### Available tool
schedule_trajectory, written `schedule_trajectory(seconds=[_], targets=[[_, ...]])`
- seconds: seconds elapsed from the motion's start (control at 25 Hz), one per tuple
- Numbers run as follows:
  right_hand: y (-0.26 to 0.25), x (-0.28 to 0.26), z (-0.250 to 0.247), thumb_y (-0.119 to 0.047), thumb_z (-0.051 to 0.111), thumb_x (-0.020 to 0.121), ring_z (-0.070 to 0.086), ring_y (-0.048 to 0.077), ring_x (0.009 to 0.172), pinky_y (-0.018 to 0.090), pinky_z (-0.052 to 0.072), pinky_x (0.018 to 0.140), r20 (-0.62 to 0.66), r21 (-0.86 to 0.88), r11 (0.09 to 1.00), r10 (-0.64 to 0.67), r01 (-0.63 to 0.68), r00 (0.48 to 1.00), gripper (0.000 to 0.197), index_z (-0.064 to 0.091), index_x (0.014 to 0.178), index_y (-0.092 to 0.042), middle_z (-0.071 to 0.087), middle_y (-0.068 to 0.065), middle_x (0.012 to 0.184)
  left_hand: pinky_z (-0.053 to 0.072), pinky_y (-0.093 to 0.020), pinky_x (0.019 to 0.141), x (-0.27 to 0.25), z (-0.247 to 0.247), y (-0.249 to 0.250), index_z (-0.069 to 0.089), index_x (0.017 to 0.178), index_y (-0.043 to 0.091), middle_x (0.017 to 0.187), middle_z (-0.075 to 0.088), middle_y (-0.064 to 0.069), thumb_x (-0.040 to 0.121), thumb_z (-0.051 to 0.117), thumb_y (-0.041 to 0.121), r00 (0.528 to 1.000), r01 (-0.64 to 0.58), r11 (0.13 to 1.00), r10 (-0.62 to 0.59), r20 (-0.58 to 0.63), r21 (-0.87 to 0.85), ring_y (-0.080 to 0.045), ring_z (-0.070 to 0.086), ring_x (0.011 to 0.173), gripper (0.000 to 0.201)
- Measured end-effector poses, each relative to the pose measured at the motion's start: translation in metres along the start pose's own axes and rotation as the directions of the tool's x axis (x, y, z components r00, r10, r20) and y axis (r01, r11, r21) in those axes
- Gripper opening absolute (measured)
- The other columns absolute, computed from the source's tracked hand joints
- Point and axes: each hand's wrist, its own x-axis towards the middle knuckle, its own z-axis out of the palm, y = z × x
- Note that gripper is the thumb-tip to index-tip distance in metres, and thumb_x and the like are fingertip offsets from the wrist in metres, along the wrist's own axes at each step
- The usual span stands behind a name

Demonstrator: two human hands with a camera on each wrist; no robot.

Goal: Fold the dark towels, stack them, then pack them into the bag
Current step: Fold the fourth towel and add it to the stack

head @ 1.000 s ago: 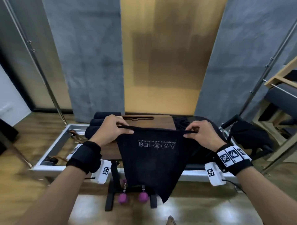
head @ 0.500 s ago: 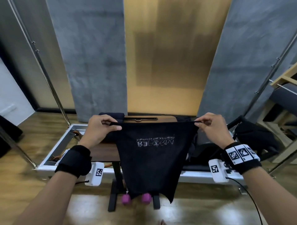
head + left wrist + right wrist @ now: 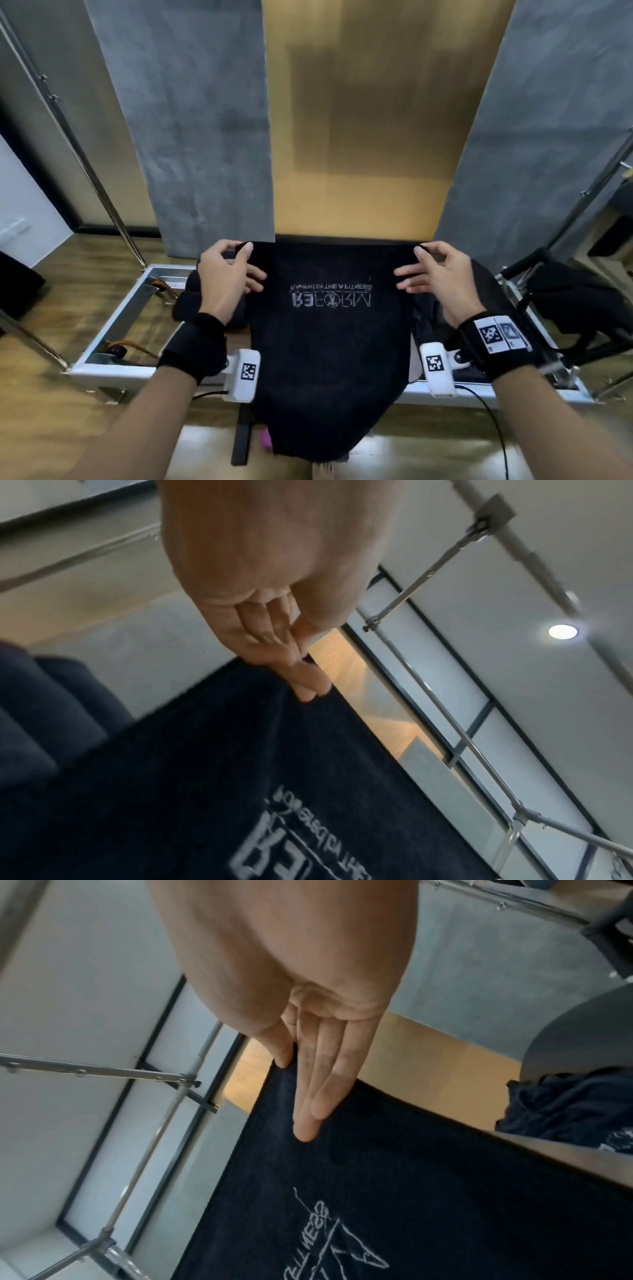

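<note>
A dark towel (image 3: 329, 342) with pale mirrored lettering hangs spread in front of me, its lower edge down near the floor. My left hand (image 3: 236, 263) pinches its top left corner between thumb and forefinger, the other fingers lying along the cloth (image 3: 308, 737). My right hand (image 3: 424, 263) pinches the top right corner the same way, fingers stretched out on the towel (image 3: 377, 1177). Rolled dark towels (image 3: 191, 301) lie at the left behind my left hand. A crumpled dark heap (image 3: 431, 318) lies to the right, also seen as the heap (image 3: 565, 1110) in the right wrist view.
A metal-framed bench (image 3: 113, 366) with a wooden top stands under the towel. A black bag-like shape (image 3: 575, 305) sits at the far right. Slanted steel poles (image 3: 85, 150) rise on both sides. Something pink (image 3: 265, 440) peeks out near the floor.
Both hands have lifted the towel higher and pulled its top edge wider and taut. The wooden bench top is now hidden behind the cloth.
</note>
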Motion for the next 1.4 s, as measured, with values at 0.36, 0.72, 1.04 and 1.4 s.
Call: schedule_trajectory(seconds=[0.36, 0.72, 1.04, 1.4], targets=[[0.12, 0.13, 0.036, -0.002, 0.068, 0.098, 0.077, 0.037, 0.068, 0.036, 0.065, 0.062, -0.133, 0.166, 0.912, 0.397, -0.375, 0.908, 0.009, 0.064, 0.102, 0.004, 0.075, 0.029, 0.079, 0.065, -0.039, 0.059, 0.096, 0.095, -0.105, 0.054, 0.114, 0.005, 0.098, 0.074, -0.03, 0.109, 0.055, 0.008, 0.92, 0.365, 0.912, -0.384, -0.08, -0.189, -0.033, 0.081, 0.081, 0.006], [0.185, 0.24, 0.054, -0.002, 0.071, 0.095, 0.078, 0.038, 0.071, 0.037, 0.066, 0.066, -0.209, 0.096, 0.865, 0.501, -0.492, 0.84, 0.007, 0.068, 0.097, 0.004, 0.075, 0.028, 0.078, 0.064, -0.03, 0.056, 0.179, 0.153, -0.166, 0.051, 0.112, 0.001, 0.099, 0.067, -0.035, 0.108, 0.051, -0.002, 0.837, 0.492, 0.86, -0.511, -0.196, -0.136, -0.034, 0.074, 0.076, 0.006], [0.201, 0.238, 0.064, 0.013, 0.066, 0.093, 0.075, 0.039, 0.071, 0.033, 0.065, 0.065, -0.232, 0.074, 0.893, 0.448, -0.444, 0.863, 0.034, 0.063, 0.119, -0.009, 0.074, 0.023, 0.086, 0.063, -0.041, 0.088, 0.163, 0.15, -0.18, 0.043, 0.148, 0.007, 0.118, 0.066, -0.019, 0.108, 0.045, -0.003, 0.888, 0.455, 0.891, -0.453, -0.082, 0.005, -0.026, 0.074, 0.104, 0.042], [0.173, 0.097, 0.067, 0.009, 0.06, 0.098, 0.069, 0.02, 0.05, 0.024, 0.057, 0.049, -0.06, -0.165, 0.886, 0.43, -0.434, 0.901, 0.012, 0.066, 0.108, 0.007, 0.069, 0.022, 0.078, 0.059, -0.029, 0.074, 0.046, 0.09, -0.164, 0.074, 0.091, 0.011, 0.081, 0.076, -0.007, 0.102, 0.065, 0.01, 0.943, 0.198, 0.912, -0.277, 0.185, 0.358, -0.018, 0.074, 0.073, 0.014]])
